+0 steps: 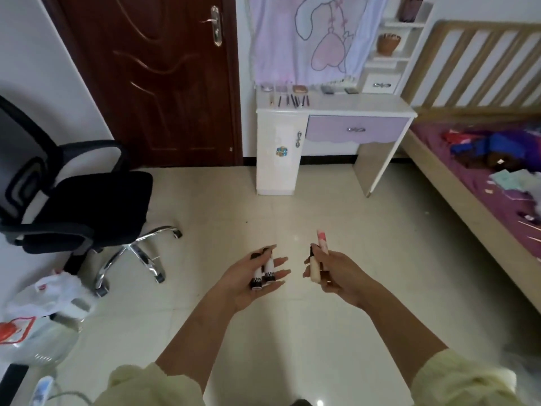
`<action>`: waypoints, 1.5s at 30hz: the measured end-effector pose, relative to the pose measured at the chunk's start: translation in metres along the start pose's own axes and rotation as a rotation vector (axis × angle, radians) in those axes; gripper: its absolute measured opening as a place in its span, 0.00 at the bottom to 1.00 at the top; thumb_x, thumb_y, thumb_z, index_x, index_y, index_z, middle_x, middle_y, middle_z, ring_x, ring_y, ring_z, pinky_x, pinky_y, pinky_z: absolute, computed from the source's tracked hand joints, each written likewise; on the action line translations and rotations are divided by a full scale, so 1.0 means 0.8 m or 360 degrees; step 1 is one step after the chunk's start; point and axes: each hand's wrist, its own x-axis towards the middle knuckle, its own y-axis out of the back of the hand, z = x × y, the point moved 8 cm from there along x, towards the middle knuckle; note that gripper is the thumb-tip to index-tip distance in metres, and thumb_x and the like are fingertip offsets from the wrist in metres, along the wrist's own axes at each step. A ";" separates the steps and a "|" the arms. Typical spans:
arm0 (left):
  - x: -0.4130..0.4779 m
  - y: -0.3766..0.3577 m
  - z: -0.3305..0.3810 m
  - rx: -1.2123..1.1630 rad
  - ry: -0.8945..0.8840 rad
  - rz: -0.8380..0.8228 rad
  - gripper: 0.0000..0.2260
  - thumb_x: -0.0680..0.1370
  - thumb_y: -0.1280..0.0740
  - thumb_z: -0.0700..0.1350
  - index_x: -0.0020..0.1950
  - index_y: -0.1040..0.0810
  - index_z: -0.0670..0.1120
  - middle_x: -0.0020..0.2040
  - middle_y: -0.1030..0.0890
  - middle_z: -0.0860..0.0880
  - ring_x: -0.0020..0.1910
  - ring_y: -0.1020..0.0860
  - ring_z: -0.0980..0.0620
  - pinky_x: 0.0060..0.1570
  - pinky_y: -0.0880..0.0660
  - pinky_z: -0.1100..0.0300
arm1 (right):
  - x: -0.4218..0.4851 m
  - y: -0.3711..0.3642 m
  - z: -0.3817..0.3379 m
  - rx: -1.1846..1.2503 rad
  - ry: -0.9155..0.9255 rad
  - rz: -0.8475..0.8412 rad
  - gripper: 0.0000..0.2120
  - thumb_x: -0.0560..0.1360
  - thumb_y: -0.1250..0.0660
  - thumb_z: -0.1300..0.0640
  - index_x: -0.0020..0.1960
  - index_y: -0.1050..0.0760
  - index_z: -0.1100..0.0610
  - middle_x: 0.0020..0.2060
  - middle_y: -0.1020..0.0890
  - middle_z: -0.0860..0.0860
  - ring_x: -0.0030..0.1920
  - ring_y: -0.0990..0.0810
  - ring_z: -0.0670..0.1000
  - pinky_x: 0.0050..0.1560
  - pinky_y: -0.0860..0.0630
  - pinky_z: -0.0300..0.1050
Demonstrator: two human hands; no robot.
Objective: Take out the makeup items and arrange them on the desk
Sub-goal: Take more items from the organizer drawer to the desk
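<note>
Black-capped tubes (264, 273) in my left hand (248, 285), cream tube (315, 269) in my right hand (338, 276): smooth plastic. Floor (322, 332): glossy polished tile. Door (152, 83): varnished wood. Chair base (131, 248): chromed metal.

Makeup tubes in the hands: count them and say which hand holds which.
4. Two black-and-white tubes lie in the left hand; a cream tube and a pink tube stand in the right hand. Fingers may hide more.
</note>
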 end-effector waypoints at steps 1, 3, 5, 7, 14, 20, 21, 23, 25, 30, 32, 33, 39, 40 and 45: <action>0.025 -0.008 0.013 0.0019 0.0006 -0.0031 0.12 0.80 0.36 0.44 0.63 0.24 0.47 0.56 0.17 0.43 0.54 0.18 0.42 0.48 0.19 0.52 | 0.021 0.016 -0.010 0.0021 0.0007 0.0044 0.19 0.81 0.42 0.45 0.51 0.26 0.61 0.37 0.18 0.55 0.28 0.33 0.47 0.25 0.38 0.37; 0.076 -0.024 0.038 0.0069 0.0020 -0.0080 0.12 0.80 0.35 0.43 0.63 0.23 0.48 0.56 0.17 0.43 0.55 0.18 0.41 0.48 0.19 0.52 | 0.063 0.049 -0.029 0.0050 0.0023 0.0112 0.19 0.82 0.42 0.46 0.53 0.25 0.62 0.37 0.18 0.54 0.27 0.34 0.46 0.25 0.38 0.37; 0.127 -0.045 0.064 0.0136 0.0028 -0.0123 0.12 0.79 0.35 0.41 0.63 0.23 0.49 0.56 0.17 0.42 0.55 0.18 0.42 0.49 0.19 0.51 | 0.105 0.081 -0.052 0.0073 0.0046 0.0152 0.18 0.82 0.43 0.47 0.57 0.25 0.62 0.37 0.19 0.54 0.28 0.34 0.46 0.26 0.38 0.37; 0.183 -0.070 0.092 0.0221 0.0010 -0.0177 0.14 0.78 0.34 0.39 0.63 0.23 0.49 0.57 0.18 0.43 0.56 0.19 0.42 0.51 0.20 0.51 | 0.149 0.119 -0.079 0.0102 0.0075 0.0212 0.17 0.83 0.43 0.48 0.60 0.27 0.60 0.37 0.18 0.55 0.27 0.33 0.46 0.26 0.39 0.38; 0.370 -0.171 0.188 0.0268 -0.0001 -0.0179 0.14 0.78 0.33 0.40 0.63 0.24 0.45 0.56 0.17 0.42 0.55 0.18 0.41 0.48 0.19 0.50 | 0.299 0.268 -0.197 0.0032 0.0106 0.0303 0.12 0.83 0.43 0.50 0.60 0.27 0.54 0.38 0.17 0.54 0.35 0.31 0.50 0.33 0.37 0.41; 0.521 -0.245 0.271 0.0080 0.0058 -0.0132 0.13 0.81 0.37 0.43 0.63 0.27 0.39 0.57 0.17 0.43 0.54 0.18 0.42 0.48 0.19 0.50 | 0.416 0.355 -0.291 0.0051 0.0105 0.0363 0.11 0.83 0.43 0.52 0.57 0.25 0.56 0.40 0.16 0.53 0.35 0.30 0.50 0.35 0.34 0.42; 0.545 -0.256 0.283 0.0104 0.0057 -0.0132 0.14 0.81 0.37 0.44 0.63 0.27 0.38 0.56 0.17 0.43 0.54 0.18 0.43 0.51 0.20 0.49 | 0.436 0.368 -0.303 0.0075 0.0114 0.0371 0.11 0.83 0.43 0.53 0.56 0.25 0.57 0.41 0.16 0.54 0.34 0.31 0.49 0.35 0.34 0.41; 0.596 -0.279 0.311 0.0127 0.0063 -0.0143 0.15 0.80 0.37 0.45 0.63 0.26 0.36 0.57 0.17 0.44 0.55 0.18 0.44 0.55 0.22 0.49 | 0.484 0.393 -0.330 0.0107 0.0129 0.0374 0.12 0.83 0.42 0.53 0.55 0.24 0.59 0.42 0.16 0.55 0.32 0.31 0.48 0.34 0.34 0.40; 0.650 -0.298 0.340 0.0116 0.0051 -0.0144 0.16 0.80 0.37 0.45 0.62 0.26 0.36 0.58 0.18 0.43 0.56 0.18 0.44 0.57 0.23 0.49 | 0.535 0.418 -0.357 0.0125 0.0144 0.0373 0.12 0.83 0.42 0.54 0.55 0.24 0.60 0.43 0.15 0.56 0.31 0.30 0.47 0.33 0.33 0.40; 0.796 -0.334 0.434 0.0046 -0.0041 -0.0090 0.15 0.81 0.39 0.48 0.58 0.26 0.36 0.56 0.18 0.41 0.51 0.17 0.46 0.54 0.22 0.52 | 0.664 0.481 -0.442 0.0176 0.0224 0.0398 0.11 0.83 0.42 0.55 0.54 0.26 0.62 0.45 0.15 0.58 0.32 0.26 0.49 0.35 0.30 0.40; 0.849 -0.346 0.469 0.0073 -0.0041 -0.0042 0.18 0.80 0.38 0.49 0.58 0.26 0.35 0.55 0.17 0.40 0.51 0.18 0.46 0.55 0.22 0.52 | 0.708 0.505 -0.475 0.0180 0.0221 0.0398 0.11 0.83 0.43 0.56 0.52 0.26 0.62 0.44 0.15 0.58 0.34 0.24 0.50 0.36 0.29 0.41; 0.879 -0.352 0.488 0.0096 -0.0044 -0.0013 0.19 0.80 0.39 0.50 0.59 0.26 0.34 0.54 0.17 0.39 0.51 0.18 0.45 0.57 0.22 0.51 | 0.732 0.519 -0.492 0.0173 0.0219 0.0408 0.10 0.83 0.43 0.56 0.51 0.27 0.61 0.43 0.15 0.58 0.35 0.24 0.50 0.37 0.28 0.41; 0.990 -0.384 0.557 0.0052 0.0087 0.0115 0.17 0.80 0.39 0.53 0.43 0.27 0.39 0.31 0.27 0.44 0.24 0.28 0.50 0.26 0.31 0.61 | 0.839 0.573 -0.557 0.0176 0.0168 0.0398 0.10 0.83 0.43 0.55 0.51 0.28 0.61 0.42 0.15 0.57 0.37 0.23 0.50 0.41 0.27 0.41; 1.011 -0.386 0.566 0.0051 0.0112 0.0133 0.16 0.80 0.38 0.53 0.43 0.26 0.40 0.30 0.28 0.44 0.24 0.29 0.51 0.23 0.32 0.63 | 0.860 0.581 -0.566 0.0165 0.0158 0.0388 0.09 0.83 0.44 0.55 0.50 0.29 0.60 0.41 0.15 0.57 0.37 0.23 0.50 0.41 0.26 0.41; 1.105 -0.398 0.606 0.0043 0.0203 0.0173 0.11 0.77 0.33 0.53 0.44 0.25 0.45 0.26 0.28 0.47 0.24 0.33 0.54 0.20 0.39 0.66 | 0.961 0.632 -0.610 0.0204 0.0089 0.0429 0.12 0.82 0.42 0.54 0.51 0.28 0.62 0.46 0.18 0.62 0.36 0.19 0.51 0.36 0.25 0.39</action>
